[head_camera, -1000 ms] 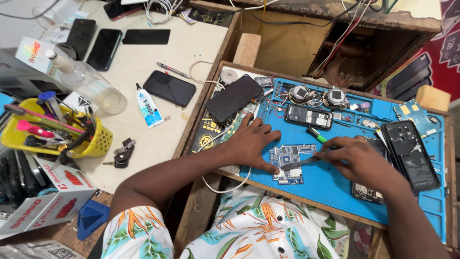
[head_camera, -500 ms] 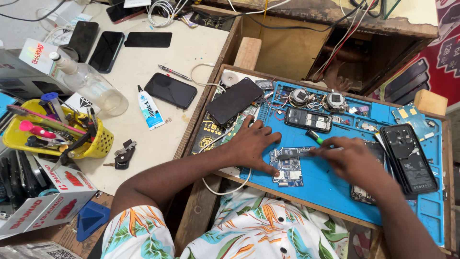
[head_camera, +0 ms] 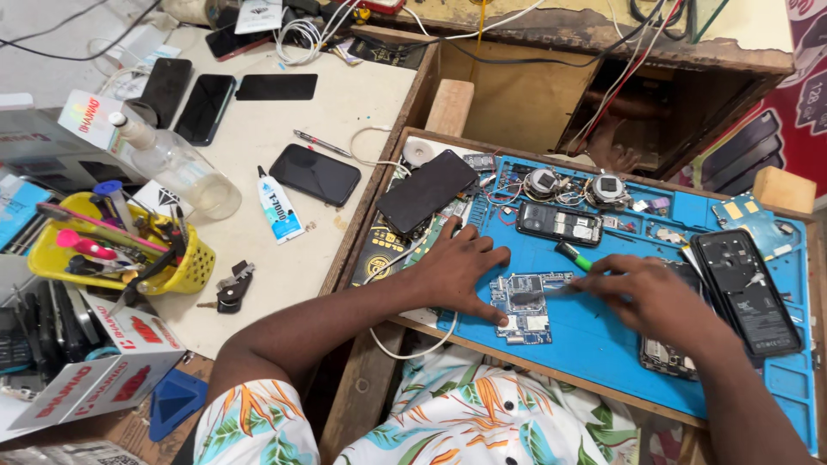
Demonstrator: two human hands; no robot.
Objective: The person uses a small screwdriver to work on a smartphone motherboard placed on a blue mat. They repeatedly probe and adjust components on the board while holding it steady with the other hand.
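Observation:
A blue circuit board (head_camera: 524,306) lies on the blue work mat (head_camera: 603,344). My left hand (head_camera: 461,267) rests flat beside the board, fingers spread, fingertips pinning its left edge. My right hand (head_camera: 650,297) grips a thin metal tool (head_camera: 564,288) whose tip touches the board's right side. A green-handled tool (head_camera: 573,256) lies just above the board, next to my right hand.
An opened phone (head_camera: 745,293) lies at the mat's right, a phone frame (head_camera: 558,224) above the board, a black phone (head_camera: 426,191) at the mat's left corner. On the white table: a black phone (head_camera: 314,174), glue tube (head_camera: 278,207), glass bottle (head_camera: 177,168), yellow tool basket (head_camera: 129,250).
My right hand has shifted slightly with the thin tool against the board. My left hand stays on the board's edge. The view has drifted a little.

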